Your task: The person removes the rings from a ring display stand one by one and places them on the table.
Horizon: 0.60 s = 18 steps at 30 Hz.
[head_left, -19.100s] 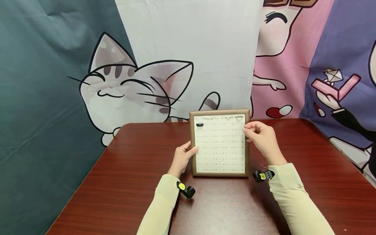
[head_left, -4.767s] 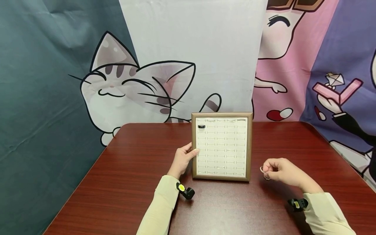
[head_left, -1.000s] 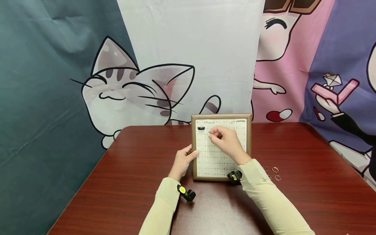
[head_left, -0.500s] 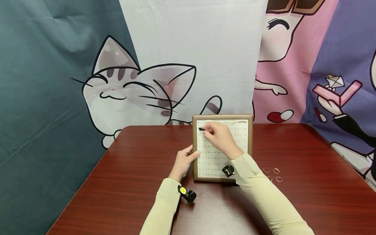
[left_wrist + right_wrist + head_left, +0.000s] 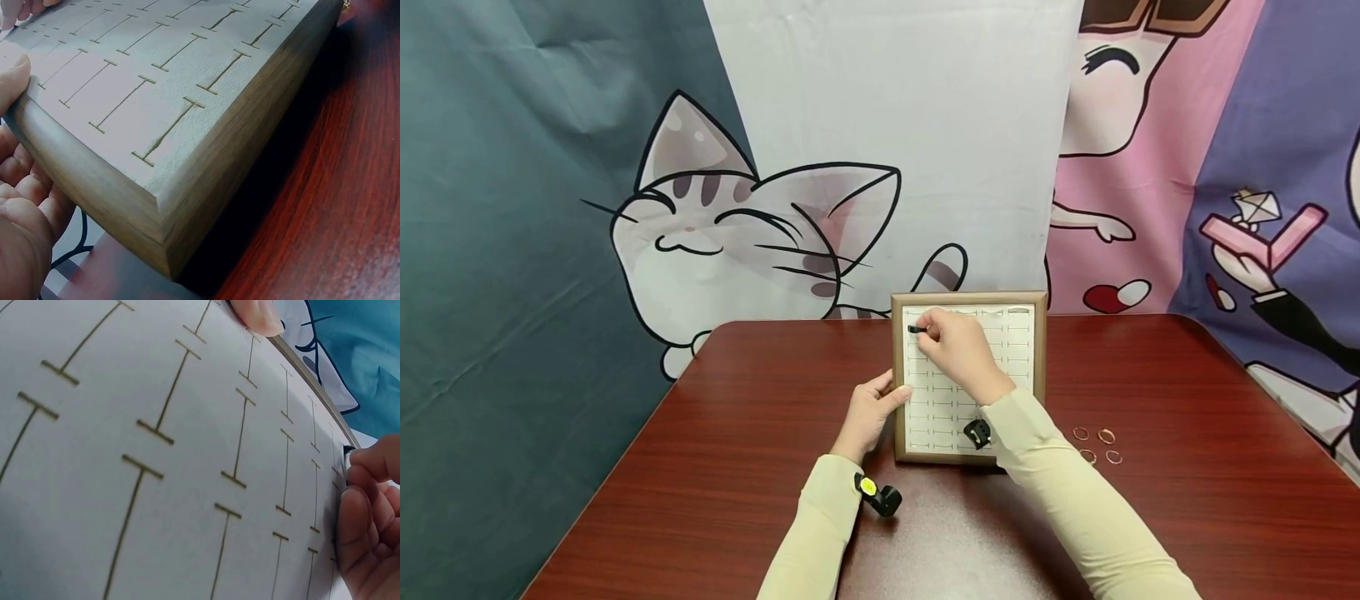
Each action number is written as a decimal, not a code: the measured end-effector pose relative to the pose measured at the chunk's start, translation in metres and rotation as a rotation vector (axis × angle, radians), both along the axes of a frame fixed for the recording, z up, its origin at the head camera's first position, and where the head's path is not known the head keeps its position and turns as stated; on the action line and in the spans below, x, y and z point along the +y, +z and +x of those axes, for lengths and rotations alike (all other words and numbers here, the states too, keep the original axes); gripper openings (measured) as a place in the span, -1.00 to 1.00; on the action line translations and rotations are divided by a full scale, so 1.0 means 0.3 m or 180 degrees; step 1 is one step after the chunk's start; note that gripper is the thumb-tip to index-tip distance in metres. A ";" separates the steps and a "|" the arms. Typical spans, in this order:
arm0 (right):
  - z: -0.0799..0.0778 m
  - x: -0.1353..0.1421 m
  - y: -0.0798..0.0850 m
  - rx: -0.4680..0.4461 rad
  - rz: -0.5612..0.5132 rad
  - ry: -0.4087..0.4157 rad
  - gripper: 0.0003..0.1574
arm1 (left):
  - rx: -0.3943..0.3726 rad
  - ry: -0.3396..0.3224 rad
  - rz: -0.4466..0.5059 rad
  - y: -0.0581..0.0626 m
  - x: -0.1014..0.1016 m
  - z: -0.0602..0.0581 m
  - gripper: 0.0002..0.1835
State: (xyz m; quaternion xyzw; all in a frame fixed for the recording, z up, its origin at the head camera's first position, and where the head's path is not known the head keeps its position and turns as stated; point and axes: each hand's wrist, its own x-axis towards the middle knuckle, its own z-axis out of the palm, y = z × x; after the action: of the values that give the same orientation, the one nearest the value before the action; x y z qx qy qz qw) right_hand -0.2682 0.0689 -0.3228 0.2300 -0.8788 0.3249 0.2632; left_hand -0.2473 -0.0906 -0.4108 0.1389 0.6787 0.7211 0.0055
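A ring display board point(image 5: 955, 421) with a wooden frame and white slotted face stands tilted up on the table. My left hand point(image 5: 868, 412) grips its left edge, thumb on the front; in the left wrist view the fingers point(image 5: 25, 181) curl behind the frame. High on the board's left side, a black ring point(image 5: 914, 329) sits in a slot. My right hand point(image 5: 958, 350) pinches this ring at its right end with thumb and index finger, hiding part of it. In the right wrist view the fingertips point(image 5: 359, 459) are right at the board's face, with only a dark sliver of ring showing.
Several thin rings point(image 5: 1107, 437) lie on the reddish-brown table point(image 5: 737, 433) right of the board. A cartoon-printed cloth point(image 5: 880, 83) hangs behind the table. Wrist cameras are strapped on both sleeves.
Over the last second my right hand has moved left across the board to the black ring and pinched it. Compared with 19 seconds ago, more rings lie on the table. My left hand keeps its grip.
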 end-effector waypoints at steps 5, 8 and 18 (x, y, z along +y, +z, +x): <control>-0.003 -0.009 0.002 -0.0005 0.0142 -0.0112 -0.87 | 0.0002 -0.0003 -0.0007 -0.001 0.000 0.001 -0.53; -0.003 -0.014 0.004 0.0005 0.0207 -0.0165 -0.87 | -0.0012 -0.0001 -0.0006 0.000 0.000 0.001 -0.53; 0.000 -0.024 0.004 0.0142 0.0318 -0.0256 -0.87 | -0.0017 0.0001 -0.0001 -0.002 0.001 0.001 -0.54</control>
State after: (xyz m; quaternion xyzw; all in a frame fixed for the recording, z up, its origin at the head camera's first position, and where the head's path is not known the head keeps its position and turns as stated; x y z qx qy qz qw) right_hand -0.2682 0.0618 -0.3215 0.2146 -0.8963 0.2646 0.2838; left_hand -0.2470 -0.0904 -0.4114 0.1369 0.6788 0.7214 0.0072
